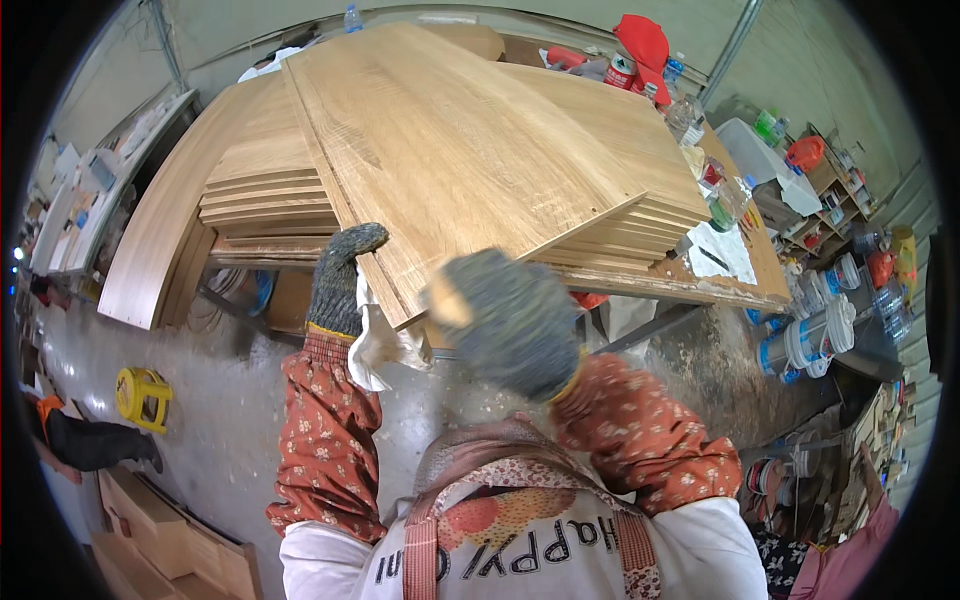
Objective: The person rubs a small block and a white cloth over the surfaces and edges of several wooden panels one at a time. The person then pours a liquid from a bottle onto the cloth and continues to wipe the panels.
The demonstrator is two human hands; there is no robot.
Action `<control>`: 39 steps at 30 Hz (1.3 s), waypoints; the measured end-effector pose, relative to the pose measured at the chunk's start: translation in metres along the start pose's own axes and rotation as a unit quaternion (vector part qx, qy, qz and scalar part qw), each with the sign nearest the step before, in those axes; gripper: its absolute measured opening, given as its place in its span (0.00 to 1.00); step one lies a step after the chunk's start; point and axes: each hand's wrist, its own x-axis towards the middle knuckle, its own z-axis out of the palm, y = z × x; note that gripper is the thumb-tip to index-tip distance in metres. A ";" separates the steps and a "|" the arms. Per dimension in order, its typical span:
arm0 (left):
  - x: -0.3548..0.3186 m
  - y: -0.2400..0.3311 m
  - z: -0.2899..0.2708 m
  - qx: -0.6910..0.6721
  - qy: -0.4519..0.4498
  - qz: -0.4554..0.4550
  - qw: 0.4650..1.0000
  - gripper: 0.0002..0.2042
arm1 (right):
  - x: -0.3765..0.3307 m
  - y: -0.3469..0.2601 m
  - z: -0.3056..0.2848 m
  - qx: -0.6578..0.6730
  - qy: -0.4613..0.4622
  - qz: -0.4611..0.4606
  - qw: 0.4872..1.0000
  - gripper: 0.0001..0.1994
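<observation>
We see a big workbench (745,290) carrying a stack of oak boards (270,195), and on top of that stack lies the largest piece, a wide board (460,150) whose long axis runs from its near corner, close to us, away toward the far wall. Beside the board's right edge, bottles and a red cloth (645,45) clutter the bench; below its left end, down on the floor, stands a yellow stool (140,395). Both gloved hands sit at the board's near end. The left hand (338,285) is clamped on a white rag (385,345), its fingers reaching up against the board's near-left edge, so the board lies straight ahead of and above this grip. The right hand (510,325) hangs just under the near corner, blurred; its fingers look curled together, but we cannot tell whether they grip anything. The left hand is the nearer to the board's edge.
</observation>
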 end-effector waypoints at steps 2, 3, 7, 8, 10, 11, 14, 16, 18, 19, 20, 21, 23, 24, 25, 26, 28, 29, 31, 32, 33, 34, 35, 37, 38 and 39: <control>0.004 0.016 0.001 -0.169 0.023 -0.131 0.977 0.07 | -0.018 0.044 0.000 -0.036 0.019 0.037 0.998 0.16; -0.001 0.008 0.001 -0.232 0.061 -0.171 0.956 0.07 | -0.023 0.063 -0.004 -0.109 0.020 0.074 0.991 0.16; 0.001 0.006 0.001 -0.198 0.069 -0.159 0.965 0.07 | -0.035 0.110 -0.015 -0.067 0.113 0.362 0.923 0.17; -0.001 0.005 -0.001 -0.132 0.062 -0.125 0.981 0.08 | -0.036 0.101 -0.014 -0.060 0.133 0.297 0.944 0.17; 0.001 0.005 -0.003 -0.069 0.037 -0.086 0.993 0.09 | -0.031 0.075 -0.020 -0.105 0.129 0.103 0.981 0.17; 0.003 0.004 -0.006 -0.086 0.036 -0.117 0.989 0.10 | -0.025 0.059 -0.019 -0.154 0.098 -0.024 0.983 0.16; -0.005 -0.001 -0.028 -0.295 0.109 -0.305 0.899 0.11 | -0.009 0.003 0.002 0.043 0.055 0.106 0.992 0.17; -0.017 -0.010 -0.051 -0.225 0.098 -0.235 0.940 0.10 | -0.013 0.013 0.008 -0.008 0.035 0.119 0.992 0.19; -0.026 -0.007 -0.067 -0.064 0.085 -0.147 0.983 0.08 | -0.025 0.040 -0.007 -0.087 0.010 0.138 0.987 0.19; -0.023 -0.007 -0.074 -0.200 0.085 -0.253 0.943 0.08 | -0.038 0.064 -0.019 -0.106 -0.007 0.142 0.984 0.19; -0.023 -0.003 -0.080 -0.326 0.089 -0.351 0.874 0.08 | -0.052 0.092 -0.027 -0.119 -0.023 0.141 0.983 0.19; -0.016 -0.001 -0.073 -0.365 0.086 -0.366 0.852 0.10 | -0.072 0.122 -0.027 -0.150 0.073 0.186 0.968 0.19; -0.023 0.005 -0.074 -0.306 0.094 -0.314 0.894 0.10 | -0.086 0.147 -0.031 -0.166 0.173 0.226 0.944 0.19; -0.024 0.003 -0.074 -0.252 0.094 -0.260 0.927 0.11 | -0.084 0.149 -0.036 -0.176 0.164 0.273 0.932 0.20; -0.025 0.003 -0.075 -0.249 0.093 -0.260 0.928 0.11 | -0.080 0.149 -0.041 -0.185 0.155 0.319 0.916 0.21; -0.025 0.004 -0.075 -0.257 0.092 -0.240 0.932 0.11 | -0.076 0.138 -0.039 -0.153 0.159 0.256 0.941 0.21; -0.024 0.005 -0.071 -0.265 0.075 -0.222 0.935 0.11 | -0.062 0.095 -0.027 -0.062 0.140 0.175 0.973 0.16; -0.026 0.005 -0.076 -0.296 0.034 -0.219 0.929 0.11 | -0.052 0.075 -0.016 0.006 0.121 0.152 0.981 0.12; -0.043 -0.026 -0.110 -0.186 0.071 -0.156 0.967 0.17 | -0.034 0.029 0.014 0.001 0.155 0.127 0.980 0.11; -0.032 -0.013 -0.093 -0.189 0.061 -0.158 0.967 0.17 | -0.029 0.021 0.014 -0.034 0.147 0.114 0.982 0.12; -0.017 0.020 -0.064 -0.262 0.071 -0.260 0.926 0.19 | -0.033 0.027 0.014 -0.025 0.107 0.128 0.986 0.13; -0.008 0.040 -0.048 -0.328 0.083 -0.357 0.871 0.21 | -0.037 0.033 0.009 -0.015 0.068 0.139 0.988 0.14; -0.013 0.030 -0.056 -0.321 0.118 -0.354 0.870 0.25 | -0.041 0.044 -0.001 -0.010 0.033 0.149 0.988 0.15; -0.013 0.030 -0.063 -0.299 0.132 -0.357 0.875 0.26 | -0.056 0.088 -0.020 -0.068 0.025 0.131 0.989 0.16; -0.014 0.032 -0.064 -0.280 0.143 -0.362 0.878 0.27 | -0.065 0.112 -0.027 -0.132 0.053 0.106 0.984 0.16; -0.012 0.037 -0.058 -0.282 0.144 -0.360 0.878 0.27 | -0.080 0.140 -0.024 -0.154 0.141 0.166 0.964 0.19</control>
